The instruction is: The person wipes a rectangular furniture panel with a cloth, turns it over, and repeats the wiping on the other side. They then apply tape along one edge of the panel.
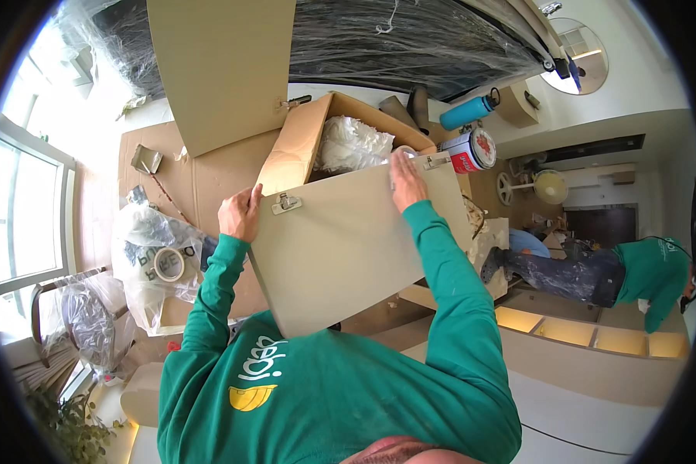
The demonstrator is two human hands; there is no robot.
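A beige cabinet door with metal hinges lies tilted in front of my chest, its near edge against my green sweatshirt. My left hand is closed around its left edge, beside one hinge. Flat on the door's face by the far edge lies my right hand, fingers stretched out; its thumb is hard to see. The other hinge sits just right of these fingers. Directly beyond the door stands an open cardboard box with crumpled white wrapping inside.
Another beige panel with a hinge stands at the far left. A blue bottle and a paint can are right of the box. Plastic-wrapped items lie on cardboard at left. A co-worker in green bends over at right.
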